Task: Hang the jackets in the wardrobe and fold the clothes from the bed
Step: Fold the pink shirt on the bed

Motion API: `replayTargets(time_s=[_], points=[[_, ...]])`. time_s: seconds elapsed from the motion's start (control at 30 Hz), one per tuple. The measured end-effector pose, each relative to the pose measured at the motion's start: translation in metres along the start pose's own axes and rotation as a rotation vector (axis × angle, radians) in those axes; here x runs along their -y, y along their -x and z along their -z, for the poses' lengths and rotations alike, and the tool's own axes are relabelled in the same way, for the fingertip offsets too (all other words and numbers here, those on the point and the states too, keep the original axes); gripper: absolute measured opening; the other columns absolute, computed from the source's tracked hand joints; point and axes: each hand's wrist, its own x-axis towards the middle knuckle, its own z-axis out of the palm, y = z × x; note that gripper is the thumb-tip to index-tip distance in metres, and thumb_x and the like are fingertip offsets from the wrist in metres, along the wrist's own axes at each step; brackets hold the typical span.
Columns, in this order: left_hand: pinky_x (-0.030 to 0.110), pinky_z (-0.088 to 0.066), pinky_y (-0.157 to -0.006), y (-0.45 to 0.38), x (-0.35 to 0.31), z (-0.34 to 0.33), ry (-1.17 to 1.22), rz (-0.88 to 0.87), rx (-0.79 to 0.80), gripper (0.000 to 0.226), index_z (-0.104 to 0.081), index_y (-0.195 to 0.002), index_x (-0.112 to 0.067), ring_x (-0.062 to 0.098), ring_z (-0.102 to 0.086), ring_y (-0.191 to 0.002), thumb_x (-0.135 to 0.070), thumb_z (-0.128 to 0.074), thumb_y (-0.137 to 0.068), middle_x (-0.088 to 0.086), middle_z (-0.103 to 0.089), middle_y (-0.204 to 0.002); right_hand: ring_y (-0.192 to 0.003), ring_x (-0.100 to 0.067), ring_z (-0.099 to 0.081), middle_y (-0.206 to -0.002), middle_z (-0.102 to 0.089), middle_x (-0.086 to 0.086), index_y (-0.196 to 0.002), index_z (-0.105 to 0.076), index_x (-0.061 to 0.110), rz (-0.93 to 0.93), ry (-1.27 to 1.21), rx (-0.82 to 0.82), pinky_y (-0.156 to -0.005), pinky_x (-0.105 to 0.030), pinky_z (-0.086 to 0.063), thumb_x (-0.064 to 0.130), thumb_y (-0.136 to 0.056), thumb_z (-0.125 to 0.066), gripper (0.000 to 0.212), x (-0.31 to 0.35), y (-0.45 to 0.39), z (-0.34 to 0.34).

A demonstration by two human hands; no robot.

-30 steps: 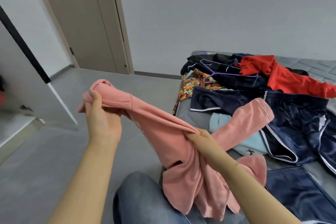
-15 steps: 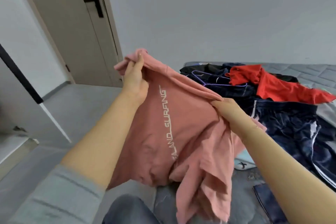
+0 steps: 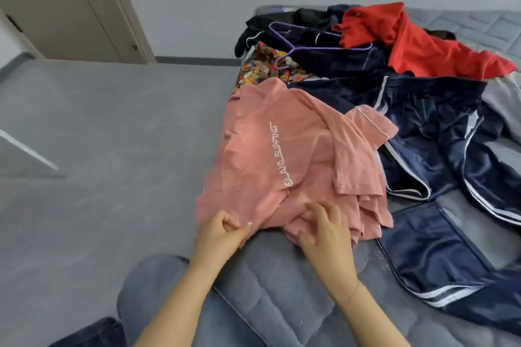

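Down from mid-air, your pink shirt (image 3: 284, 155) now lies spread on the bed (image 3: 270, 298) at frame centre, ready for folding. Your left hand (image 3: 221, 234) pinches its near hem; your right hand (image 3: 327, 229) presses curled fingers into the bunched cloth to straighten it.

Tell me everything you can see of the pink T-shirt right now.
The pink T-shirt looks like soft cotton, with white lettering running along its front. It lies rumpled near the edge of the grey bed, one short sleeve lapping over navy clothes. The left hand pinches its near hem; the right hand rests curled on the bunched hem.
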Motion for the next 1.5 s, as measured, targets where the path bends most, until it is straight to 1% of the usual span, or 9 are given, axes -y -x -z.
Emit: replayTargets(time_s=[0.17,0.3,0.43,0.67,0.83,0.93,1.07,1.3,1.5], points=[[0.033,-0.045,-0.090,0.026,0.031,-0.010,-0.283,0.059,0.094,0.065,-0.050,-0.115,-0.008,0.025,-0.056,-0.109,-0.055,-0.074,-0.076,0.006,-0.054,-0.114,-0.142,-0.040,-0.028,-0.152,-0.035,-0.018,-0.141,-0.049,0.013,-0.070,0.183,-0.066,-0.111,-0.057,-0.025,0.020,-0.075,-0.079,0.072,-0.035,0.027,-0.024],[0.037,-0.043,-0.094,0.014,0.004,-0.028,-0.435,-0.204,0.008,0.048,-0.054,-0.112,-0.008,0.030,-0.049,-0.117,-0.046,-0.068,-0.085,0.010,-0.051,-0.120,-0.120,-0.040,-0.053,-0.128,-0.061,-0.013,-0.120,-0.068,0.013,0.010,0.180,-0.155,-0.092,-0.051,-0.039,0.000,-0.072,-0.076,0.051,-0.043,0.007,-0.018],[0.029,-0.038,-0.092,-0.016,-0.035,-0.011,-0.070,-0.336,-0.204,0.014,-0.062,-0.100,-0.004,0.029,-0.052,-0.105,-0.016,-0.061,-0.093,0.011,-0.052,-0.108,-0.091,-0.030,-0.064,-0.093,-0.070,-0.001,-0.099,-0.073,0.012,0.106,0.047,-0.294,-0.081,-0.043,-0.039,-0.008,-0.075,-0.068,0.032,-0.052,-0.016,0.007],[0.026,-0.039,-0.070,-0.063,-0.093,0.039,0.477,-0.228,-0.320,0.030,-0.065,-0.081,-0.019,0.021,-0.053,-0.082,-0.022,-0.039,-0.095,0.002,-0.063,-0.082,-0.064,-0.024,-0.049,-0.065,-0.053,0.000,-0.063,-0.050,0.011,0.152,-0.141,-0.292,-0.063,-0.046,-0.042,0.004,-0.086,-0.065,0.028,-0.054,-0.031,0.044],[0.016,-0.044,-0.044,-0.035,-0.049,0.000,0.723,0.099,0.145,0.040,-0.067,-0.078,-0.021,0.006,-0.057,-0.054,-0.057,-0.056,-0.090,-0.004,-0.062,-0.058,-0.128,-0.019,-0.044,-0.136,-0.051,-0.002,-0.103,-0.071,0.009,-0.149,-0.357,-0.212,-0.107,-0.036,-0.035,-0.005,-0.081,-0.067,0.026,-0.064,0.022,0.005],[0.020,-0.048,-0.072,-0.010,-0.005,-0.017,0.485,0.038,0.397,0.070,-0.071,-0.099,-0.030,0.001,-0.064,-0.081,-0.079,-0.076,-0.048,-0.012,-0.072,-0.091,-0.126,-0.020,-0.045,-0.134,-0.045,-0.002,-0.131,-0.053,0.012,-0.469,-0.627,-0.373,-0.101,-0.030,-0.037,0.009,-0.089,-0.065,0.044,-0.072,0.032,0.002],[0.027,-0.037,-0.082,-0.001,0.015,-0.037,-0.089,-0.217,0.140,0.021,-0.061,-0.088,-0.028,0.021,-0.052,-0.111,-0.046,-0.068,-0.085,-0.007,-0.055,-0.099,-0.099,-0.014,-0.055,-0.125,-0.053,0.007,-0.142,-0.039,0.017,-0.431,-0.575,-0.350,-0.088,-0.027,-0.041,0.030,-0.087,-0.071,0.065,-0.074,0.001,0.015],[0.019,-0.042,-0.089,-0.012,-0.073,0.010,0.330,-0.433,-0.244,0.028,-0.056,-0.120,-0.009,0.017,-0.057,-0.112,-0.028,-0.045,-0.103,0.009,-0.062,-0.123,-0.093,-0.029,-0.064,-0.083,-0.064,-0.006,-0.092,-0.065,0.004,-0.458,-0.560,-0.352,-0.079,-0.037,-0.047,0.020,-0.087,-0.067,0.016,-0.062,-0.065,0.039],[0.021,-0.050,-0.057,-0.003,-0.149,0.088,0.975,-0.399,-0.148,0.017,-0.052,-0.089,-0.025,0.005,-0.060,-0.063,-0.032,-0.044,-0.103,-0.011,-0.060,-0.066,-0.075,-0.016,-0.059,-0.082,-0.065,-0.008,-0.085,-0.069,0.009,-0.444,-1.171,-0.598,-0.071,-0.034,-0.051,0.010,-0.090,-0.064,0.007,-0.067,-0.086,0.112]])
